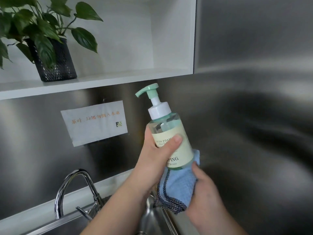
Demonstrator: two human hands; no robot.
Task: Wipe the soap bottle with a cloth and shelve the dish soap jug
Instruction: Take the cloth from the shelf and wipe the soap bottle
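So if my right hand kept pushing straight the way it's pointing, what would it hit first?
The cloth it already grips, then the base of the soap bottle held by the left hand. The right hand points up-left; depth beyond is unclear.

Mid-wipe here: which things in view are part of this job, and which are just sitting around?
In the job:
- soap bottle, held in the left hand
- blue cloth, pressed to the bottle's base by the right hand
- white shelf, likely where the jug goes; no jug in view

Just there:
- potted plant on the shelf
- paper notice on the wall
- tap
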